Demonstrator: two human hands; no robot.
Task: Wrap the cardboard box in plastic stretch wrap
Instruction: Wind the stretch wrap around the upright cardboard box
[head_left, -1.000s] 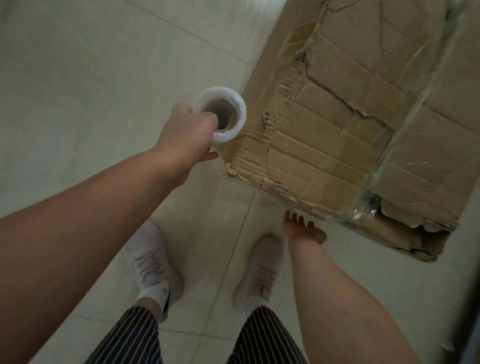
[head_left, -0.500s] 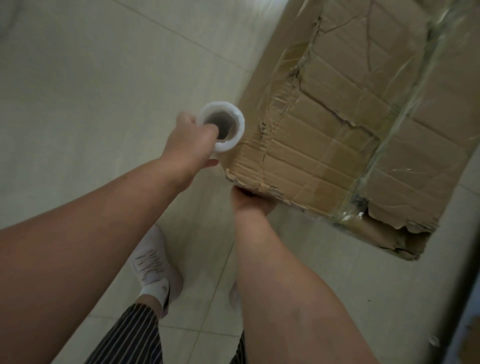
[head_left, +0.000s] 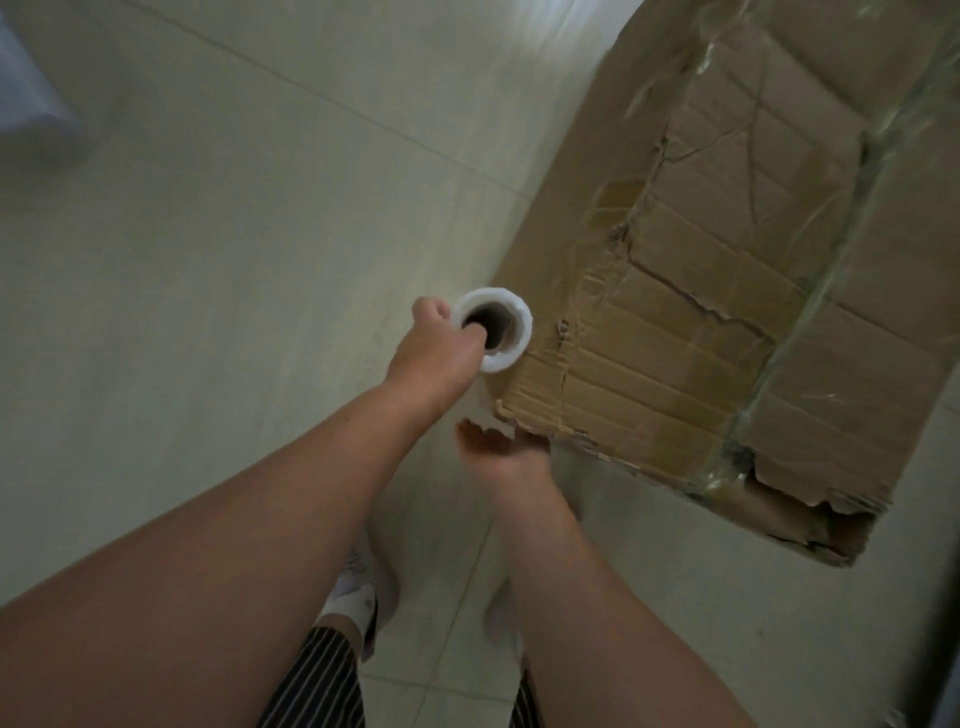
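A large, torn cardboard box (head_left: 727, 322) stands on the floor at the right, with a band of clear stretch wrap running over its top. The white stretch wrap roll (head_left: 511, 332) stands upright against the box's near left corner. My left hand (head_left: 436, 353) grips the roll's top end, fingers hooked into its dark core. My right hand (head_left: 498, 447) is lower, at the same corner below the roll, fingers curled against the box's edge; what it holds is hidden.
Pale floor tiles (head_left: 234, 260) spread to the left and front. My feet in light shoes (head_left: 363, 582) stand just below the hands. A dark vertical edge (head_left: 945, 623) runs along the right border.
My right hand has come up from near the floor to the box's near left corner. The left hand with the roll has stayed at that corner while the view shifted.
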